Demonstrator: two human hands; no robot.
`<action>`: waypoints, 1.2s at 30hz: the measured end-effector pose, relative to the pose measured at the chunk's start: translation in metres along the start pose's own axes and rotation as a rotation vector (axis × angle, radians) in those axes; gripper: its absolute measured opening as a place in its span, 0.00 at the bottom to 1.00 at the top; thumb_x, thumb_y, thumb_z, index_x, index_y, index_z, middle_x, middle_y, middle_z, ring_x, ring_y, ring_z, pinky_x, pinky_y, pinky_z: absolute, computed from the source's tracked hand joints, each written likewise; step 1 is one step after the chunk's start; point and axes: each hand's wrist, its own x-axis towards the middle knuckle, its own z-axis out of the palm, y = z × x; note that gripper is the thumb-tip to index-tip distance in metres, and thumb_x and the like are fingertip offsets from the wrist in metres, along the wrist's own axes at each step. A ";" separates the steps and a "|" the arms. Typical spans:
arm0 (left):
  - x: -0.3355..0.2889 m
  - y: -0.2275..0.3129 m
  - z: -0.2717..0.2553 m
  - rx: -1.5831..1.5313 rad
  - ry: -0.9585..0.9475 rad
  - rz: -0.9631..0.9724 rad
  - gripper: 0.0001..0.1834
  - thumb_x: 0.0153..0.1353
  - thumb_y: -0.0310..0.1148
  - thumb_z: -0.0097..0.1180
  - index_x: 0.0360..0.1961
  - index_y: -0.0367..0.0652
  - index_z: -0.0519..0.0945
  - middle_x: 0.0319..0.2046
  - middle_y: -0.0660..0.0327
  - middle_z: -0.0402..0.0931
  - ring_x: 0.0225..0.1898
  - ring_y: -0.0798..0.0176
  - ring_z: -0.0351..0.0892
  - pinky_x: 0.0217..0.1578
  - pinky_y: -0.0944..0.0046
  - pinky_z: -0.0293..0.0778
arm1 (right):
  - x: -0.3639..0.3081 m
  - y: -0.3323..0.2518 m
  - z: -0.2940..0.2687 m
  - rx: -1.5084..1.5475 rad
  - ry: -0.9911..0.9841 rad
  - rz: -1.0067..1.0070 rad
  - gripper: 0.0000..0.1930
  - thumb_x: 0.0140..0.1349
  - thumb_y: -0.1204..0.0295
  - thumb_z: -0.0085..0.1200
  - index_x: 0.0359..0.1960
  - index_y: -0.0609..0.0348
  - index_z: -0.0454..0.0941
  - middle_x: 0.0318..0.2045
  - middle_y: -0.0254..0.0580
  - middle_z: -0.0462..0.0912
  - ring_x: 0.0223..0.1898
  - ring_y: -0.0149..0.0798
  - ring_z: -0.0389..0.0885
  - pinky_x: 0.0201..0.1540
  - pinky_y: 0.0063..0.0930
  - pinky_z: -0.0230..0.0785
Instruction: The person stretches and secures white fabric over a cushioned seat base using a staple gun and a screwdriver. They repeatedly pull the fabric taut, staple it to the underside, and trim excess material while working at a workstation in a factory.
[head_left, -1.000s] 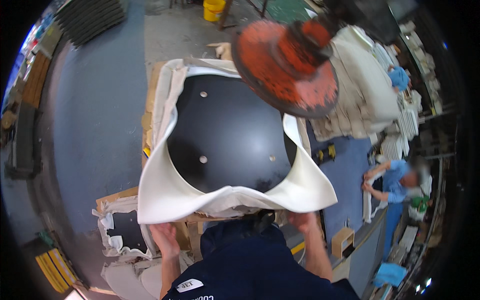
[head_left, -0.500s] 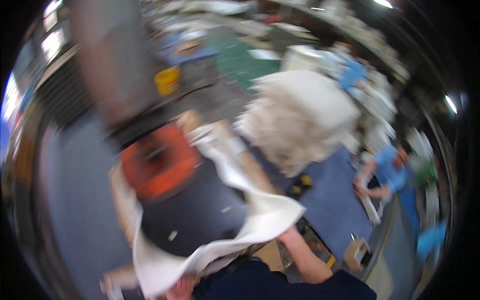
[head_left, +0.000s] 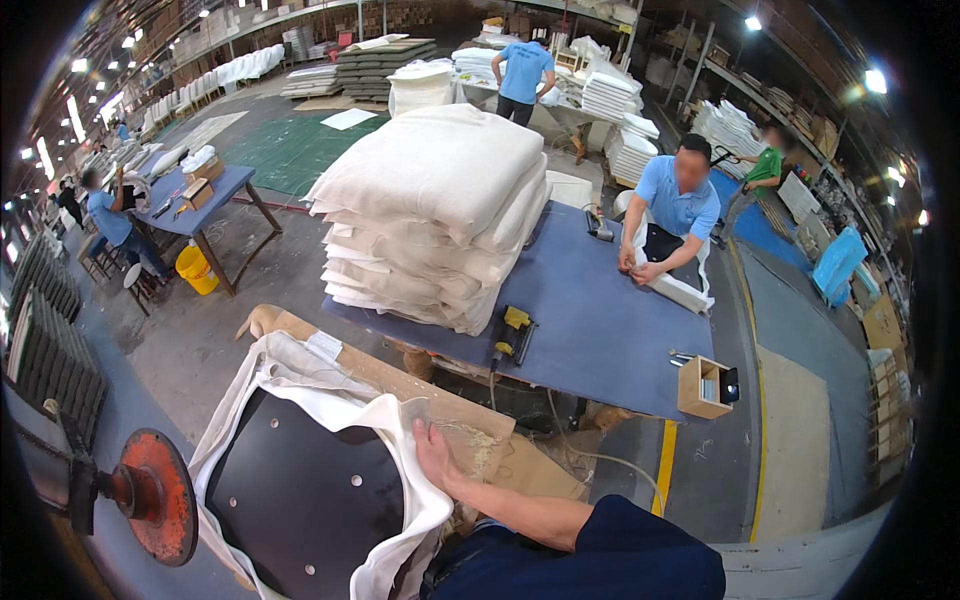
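A black panel point(head_left: 300, 500) with several small round holes lies face up inside a white padded fabric cover point(head_left: 425, 515), whose loose edges stand up around it. My right hand point(head_left: 436, 460) is closed on the cover's right edge, with the fingers pointing away from me along the fabric. Left of the panel, a worn red disc point(head_left: 160, 497) on a metal shaft stands tilted, close beside the cover's left edge. My left hand is out of view.
Beyond the panel are a wooden board point(head_left: 365, 360) and a blue-topped table point(head_left: 590, 330) bearing a tall stack of white padding point(head_left: 420, 190), a yellow-black staple gun point(head_left: 514, 335) and a small wooden box point(head_left: 705, 388). A co-worker point(head_left: 675, 200) in light blue handles white fabric there.
The red disc, earlier over the black panel, now appears off to its left. My left hand has left the view at the lower edge. The view has turned, and the blur is gone.
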 end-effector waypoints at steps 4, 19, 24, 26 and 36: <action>0.005 0.016 -0.028 -0.072 0.079 0.124 0.29 0.76 0.54 0.45 0.66 0.43 0.74 0.60 0.57 0.77 0.61 0.55 0.74 0.64 0.54 0.70 | -0.010 -0.014 0.044 -0.102 -0.254 -0.183 0.29 0.68 0.48 0.59 0.55 0.65 0.81 0.47 0.55 0.87 0.51 0.48 0.85 0.56 0.41 0.73; -0.045 0.003 -0.016 0.499 0.692 0.805 0.14 0.64 0.25 0.61 0.49 0.30 0.77 0.41 0.47 0.81 0.44 0.51 0.81 0.50 0.53 0.74 | 0.021 -0.014 0.039 -0.052 -0.429 -0.113 0.19 0.68 0.69 0.62 0.52 0.74 0.81 0.46 0.46 0.87 0.46 0.36 0.83 0.50 0.34 0.75; -0.043 0.006 -0.014 0.529 0.624 0.868 0.13 0.63 0.24 0.60 0.48 0.29 0.80 0.37 0.45 0.84 0.41 0.52 0.83 0.46 0.56 0.77 | 0.025 -0.002 0.032 -0.093 -0.490 -0.027 0.21 0.68 0.69 0.62 0.55 0.76 0.78 0.48 0.48 0.86 0.45 0.37 0.84 0.50 0.34 0.76; -0.040 0.010 -0.015 0.618 0.561 0.845 0.15 0.64 0.25 0.61 0.50 0.30 0.80 0.38 0.52 0.84 0.41 0.58 0.83 0.46 0.58 0.77 | 0.021 -0.005 0.032 -0.119 -0.461 -0.024 0.22 0.68 0.69 0.63 0.56 0.76 0.77 0.48 0.48 0.85 0.45 0.38 0.84 0.48 0.34 0.77; -0.014 0.029 -0.052 -0.009 0.473 0.528 0.10 0.61 0.22 0.60 0.43 0.31 0.82 0.37 0.62 0.83 0.37 0.70 0.78 0.38 0.66 0.75 | -0.002 -0.033 0.038 -0.141 -0.486 -0.020 0.18 0.74 0.64 0.54 0.54 0.69 0.78 0.39 0.37 0.83 0.35 0.31 0.82 0.38 0.29 0.76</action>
